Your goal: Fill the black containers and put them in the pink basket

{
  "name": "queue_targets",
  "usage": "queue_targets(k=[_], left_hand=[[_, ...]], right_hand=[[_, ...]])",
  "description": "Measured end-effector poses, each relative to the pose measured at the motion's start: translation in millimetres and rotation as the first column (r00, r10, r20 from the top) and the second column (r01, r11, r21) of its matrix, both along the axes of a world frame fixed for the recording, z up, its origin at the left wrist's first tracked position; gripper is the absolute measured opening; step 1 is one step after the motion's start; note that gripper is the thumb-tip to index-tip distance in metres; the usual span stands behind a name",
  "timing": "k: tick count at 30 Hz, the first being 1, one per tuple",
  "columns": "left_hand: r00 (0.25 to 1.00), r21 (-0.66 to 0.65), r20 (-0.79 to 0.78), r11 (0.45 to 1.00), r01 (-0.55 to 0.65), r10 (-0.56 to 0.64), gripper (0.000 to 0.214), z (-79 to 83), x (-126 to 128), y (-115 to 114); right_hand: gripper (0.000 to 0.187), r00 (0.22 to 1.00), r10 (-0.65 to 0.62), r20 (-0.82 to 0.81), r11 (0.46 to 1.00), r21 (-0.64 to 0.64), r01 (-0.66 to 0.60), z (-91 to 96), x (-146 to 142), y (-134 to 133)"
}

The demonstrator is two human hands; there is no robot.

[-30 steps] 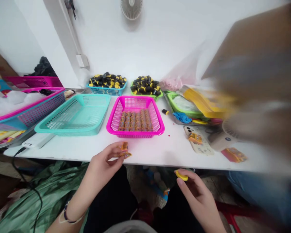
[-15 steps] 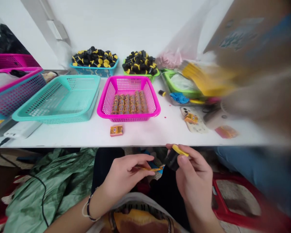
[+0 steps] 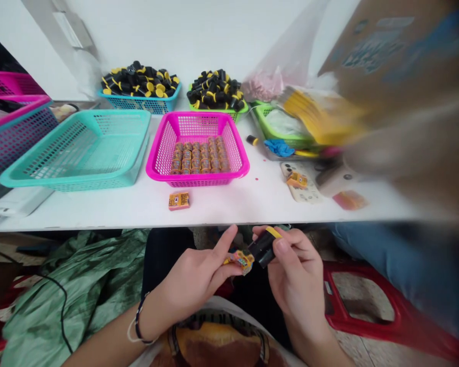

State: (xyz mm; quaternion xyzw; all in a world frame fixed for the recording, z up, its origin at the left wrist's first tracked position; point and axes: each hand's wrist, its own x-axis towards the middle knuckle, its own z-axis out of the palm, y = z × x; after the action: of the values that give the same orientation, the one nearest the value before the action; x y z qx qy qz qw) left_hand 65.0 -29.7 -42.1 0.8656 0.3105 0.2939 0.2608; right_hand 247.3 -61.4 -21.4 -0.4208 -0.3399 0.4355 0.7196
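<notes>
My left hand (image 3: 193, 285) pinches a small orange printed wrapper (image 3: 243, 260) between thumb and fingers. My right hand (image 3: 294, 270) grips a black cylinder with a yellow end (image 3: 263, 247), and the wrapper touches its lower end. Both hands are below the table edge, over my lap. Rows of orange-wrapped cylinders (image 3: 199, 157) stand in a magenta plastic basket (image 3: 197, 181). A loose orange packet (image 3: 179, 201) lies on the white table (image 3: 233, 209) in front of that basket.
Baskets of black-and-yellow cylinders (image 3: 139, 84) (image 3: 216, 92) stand at the back, beside a teal basket (image 3: 76, 176). Another orange packet (image 3: 297, 180) rests on a printed card at right. A blurred cardboard box (image 3: 398, 56) and a person's blue-clad leg (image 3: 386, 265) crowd the right side.
The orange strip in my left hand now shows as a wider wrapper against the cylinder's end. The black cylinder has tilted slightly. The view has shifted a little.
</notes>
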Motion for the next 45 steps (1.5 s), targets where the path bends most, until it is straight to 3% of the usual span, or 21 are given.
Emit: queue_targets(k=[6,12,15,18,21,24,26,29,32,34,36,38,40,42,43,45], left_hand=[[0.999,0.147,0.041,0.989,-0.032,0.026,0.078,6.8,4.8,5.7],[0.992,0.163,0.124,0.987,-0.016,-0.005,0.076,10.6,2.4,10.1],[0.991,0.041,0.117,0.997,-0.063,0.058,0.082,13.6,-2.2,12.7],[0.969,-0.208,0.219,0.976,-0.065,0.111,0.091,15.5,-4.6,16.2],[0.900,-0.494,0.417,0.863,0.108,0.126,0.104,17.8,-3.1,20.6],[0.803,-0.586,0.580,0.754,0.297,0.135,0.119,21.0,0.8,24.1],[0.788,-0.580,0.594,0.765,0.278,0.164,0.121,21.9,3.5,24.4],[0.829,-0.505,0.521,0.856,0.106,0.205,0.114,19.2,7.0,21.3],[0.867,-0.326,0.443,0.942,-0.082,0.229,0.112,12.7,9.6,17.5],[0.884,-0.139,0.412,0.974,-0.179,0.221,0.111,8.9,10.4,17.1],[0.908,0.116,0.383,0.967,-0.229,0.169,0.107,6.9,10.5,18.9],[0.930,0.380,0.358,0.898,-0.224,0.080,0.103,6.6,10.3,21.3],[0.938,0.486,0.345,0.847,-0.216,0.042,0.101,7.6,10.4,21.7],[0.918,0.371,0.381,0.891,-0.262,0.111,0.103,9.5,11.3,19.1],[0.893,0.242,0.413,0.924,-0.297,0.178,0.105,10.8,12.3,17.1],[0.815,-0.049,0.490,0.943,-0.330,0.311,0.111,14.6,14.9,13.2]], right_hand=[[0.028,0.985,0.083,-0.153,0.995,-0.037,-0.090,2.6,-5.8,3.5],[0.023,0.995,0.090,-0.030,0.996,-0.009,-0.090,-7.2,-5.8,5.7],[0.017,0.997,0.075,0.017,0.997,0.018,-0.075,-12.0,-5.6,8.0],[0.021,0.995,0.063,0.081,0.996,0.066,-0.068,-12.2,-5.7,10.3],[0.019,0.977,0.062,0.206,0.989,0.118,-0.088,-8.7,-4.0,12.9],[0.014,0.938,0.060,0.342,0.982,0.150,-0.117,-4.8,-1.7,15.5],[0.014,0.921,0.067,0.383,0.980,0.149,-0.133,-3.1,-1.8,17.3],[0.020,0.933,0.088,0.350,0.988,0.090,-0.127,-1.6,-4.8,20.3],[0.031,0.950,0.097,0.296,0.993,0.042,-0.114,0.0,-7.8,23.6],[0.036,0.956,0.113,0.270,0.992,0.023,-0.124,1.2,-8.7,25.4],[0.039,0.959,0.131,0.253,0.990,0.013,-0.138,1.8,-9.4,26.3],[0.039,0.959,0.132,0.250,0.990,0.019,-0.141,1.4,-9.9,25.9],[0.031,0.963,0.097,0.252,0.992,0.050,-0.113,-0.1,-9.6,24.3],[0.020,0.930,-0.016,0.367,0.985,0.166,-0.049,-2.2,-7.9,21.8],[0.025,0.874,-0.092,0.477,0.968,0.249,-0.034,-3.1,-6.6,20.5],[0.048,0.675,-0.240,0.697,0.913,0.399,-0.088,-4.3,-4.3,18.6]])
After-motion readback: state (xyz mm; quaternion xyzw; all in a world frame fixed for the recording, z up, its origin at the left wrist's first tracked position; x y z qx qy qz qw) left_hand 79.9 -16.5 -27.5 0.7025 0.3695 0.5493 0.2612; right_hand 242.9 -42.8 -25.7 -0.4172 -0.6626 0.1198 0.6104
